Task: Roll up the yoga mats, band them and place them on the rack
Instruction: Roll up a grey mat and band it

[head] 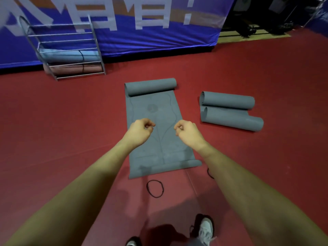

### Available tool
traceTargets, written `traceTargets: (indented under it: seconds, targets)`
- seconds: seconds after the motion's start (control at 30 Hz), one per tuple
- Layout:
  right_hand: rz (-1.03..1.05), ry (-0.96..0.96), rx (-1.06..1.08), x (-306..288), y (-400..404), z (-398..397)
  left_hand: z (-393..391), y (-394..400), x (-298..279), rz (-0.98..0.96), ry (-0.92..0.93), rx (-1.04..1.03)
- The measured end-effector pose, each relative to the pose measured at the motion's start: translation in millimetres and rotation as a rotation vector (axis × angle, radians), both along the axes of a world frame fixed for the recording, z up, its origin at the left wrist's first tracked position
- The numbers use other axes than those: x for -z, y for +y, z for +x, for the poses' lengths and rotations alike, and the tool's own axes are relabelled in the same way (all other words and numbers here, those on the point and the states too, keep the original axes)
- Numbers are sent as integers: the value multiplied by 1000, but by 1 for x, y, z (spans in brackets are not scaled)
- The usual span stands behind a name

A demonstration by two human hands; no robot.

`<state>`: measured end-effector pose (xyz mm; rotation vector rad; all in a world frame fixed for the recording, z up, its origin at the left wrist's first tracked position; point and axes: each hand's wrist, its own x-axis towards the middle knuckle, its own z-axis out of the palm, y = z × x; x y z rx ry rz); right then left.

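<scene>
On the red floor [53, 121] ahead of the person lay a grey mat [156, 139], flat through its middle, its far end curled into a roll and its near edge slightly lifted. To its right, well apart, a second mat [230, 110] sat loosely coiled from both ends. Two black bands lay near the first mat's near edge: one loop [155, 188] just before it, another [210, 173] partly hidden by the right forearm. The left hand [140, 130] and right hand [186, 131] hung above the mat, each grip curled shut and empty. Against the blue banner [159, 38], the rack [67, 50] already held two banded rolls. The mat looked soft, light and springy, likely to uncurl if released; taking the near edge at both corners and rolling tightly seemed wisest.
</scene>
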<state>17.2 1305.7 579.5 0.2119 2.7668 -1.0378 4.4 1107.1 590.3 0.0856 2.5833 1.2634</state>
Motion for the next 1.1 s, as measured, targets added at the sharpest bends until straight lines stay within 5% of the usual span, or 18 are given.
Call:
traceTargets:
  seconds: [0.6,1.1]
  targets:
    - [-22,-241,-250,147,166,-32,-1,192,132,-38,-192,-215]
    - [122,-182,-297,540,153,-45,-31,185,531,-259,-173,-47]
